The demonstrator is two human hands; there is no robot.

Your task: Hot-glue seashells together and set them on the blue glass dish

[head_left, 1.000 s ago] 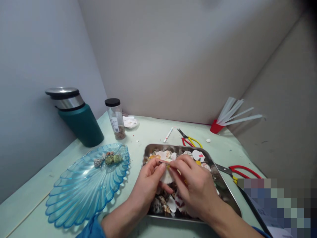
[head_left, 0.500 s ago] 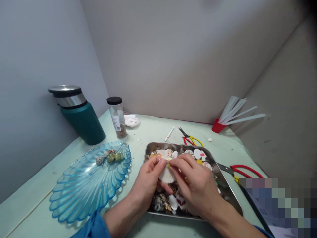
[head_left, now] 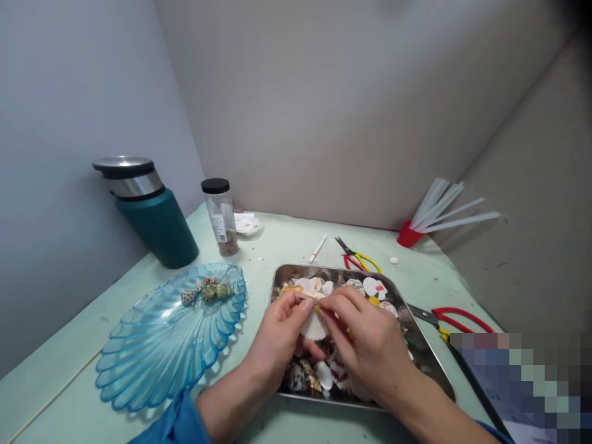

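Both my hands meet over a steel tray [head_left: 428, 364] filled with several mixed seashells. My left hand [head_left: 280, 339] pinches a pale scallop shell [head_left: 314, 327] by its top edge, thumb and forefinger closed. My right hand [head_left: 363, 342] is closed too, its fingertips pressed against the same shell's upper edge, where something small and yellow shows. To the left lies a blue shell-shaped glass dish [head_left: 157, 351] with a few small shells [head_left: 208, 291] in it.
A green flask with a steel lid [head_left: 150, 213] and a black-capped jar [head_left: 222, 217] stand at the back left. A white pen [head_left: 317, 248], small scissors [head_left: 358, 259], red-handled scissors [head_left: 444, 317] and a red cup of clear sticks [head_left: 409, 234] lie beyond and right of the tray.
Almost nothing has changed: both hands stay pinched on the scallop shell over the tray. The view has drifted slightly, so everything sits a little further right.
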